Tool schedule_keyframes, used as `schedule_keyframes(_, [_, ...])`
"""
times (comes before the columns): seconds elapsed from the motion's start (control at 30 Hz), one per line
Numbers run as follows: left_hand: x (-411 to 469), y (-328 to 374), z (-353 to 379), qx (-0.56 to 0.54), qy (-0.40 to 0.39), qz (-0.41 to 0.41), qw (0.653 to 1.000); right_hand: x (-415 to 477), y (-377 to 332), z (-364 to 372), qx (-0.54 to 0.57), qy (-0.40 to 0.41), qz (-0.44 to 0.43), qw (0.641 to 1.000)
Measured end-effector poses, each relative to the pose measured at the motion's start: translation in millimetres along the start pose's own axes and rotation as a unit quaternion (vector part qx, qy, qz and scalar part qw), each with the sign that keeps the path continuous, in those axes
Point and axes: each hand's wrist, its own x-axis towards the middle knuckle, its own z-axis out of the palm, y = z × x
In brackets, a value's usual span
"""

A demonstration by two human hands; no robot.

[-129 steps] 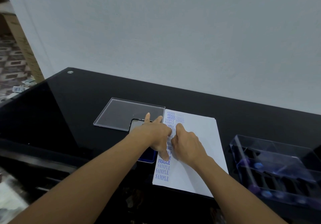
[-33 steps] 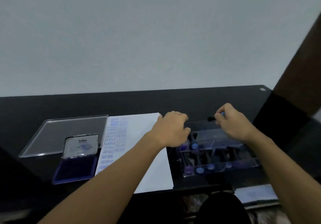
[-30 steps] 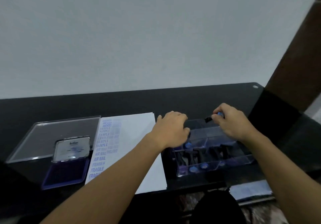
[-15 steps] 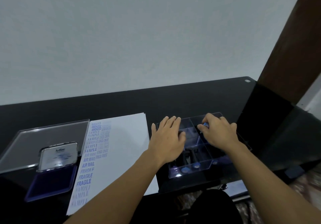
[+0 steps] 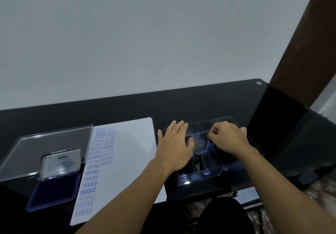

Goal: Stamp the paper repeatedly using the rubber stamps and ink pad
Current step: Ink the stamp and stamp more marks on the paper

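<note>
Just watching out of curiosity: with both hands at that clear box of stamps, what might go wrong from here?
The clear stamp box sits near the table's front edge; the left hand resting on it could shove it off. The left forearm crosses the stamped paper and might smear prints. The open ink pad could stain a stray hand.

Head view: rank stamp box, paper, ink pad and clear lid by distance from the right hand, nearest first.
1. stamp box: at right, the right hand is over it.
2. paper: centre, left of the box.
3. ink pad and clear lid: both far left, pad in front of the lid; too close to call.
</note>
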Motion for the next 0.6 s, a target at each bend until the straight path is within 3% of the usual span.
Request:
schedule_keyframes(0.33, [-4,-10,-6,-0.201,0.109,-0.088,0.969,-8,-10,-10,0.103,0.012,-0.025,0.994])
schedule_keyframes(0.5, [-7,-19,-15,-0.202,0.098,-0.101,0.969,-11,-34,-13,0.113,0.001,-0.089,0.990])
schedule_keyframes(0.6, [-9,-24,-19,-0.173,0.079,-0.085,0.978,-20,-55,-14,0.032,-0.058,-0.139,0.988])
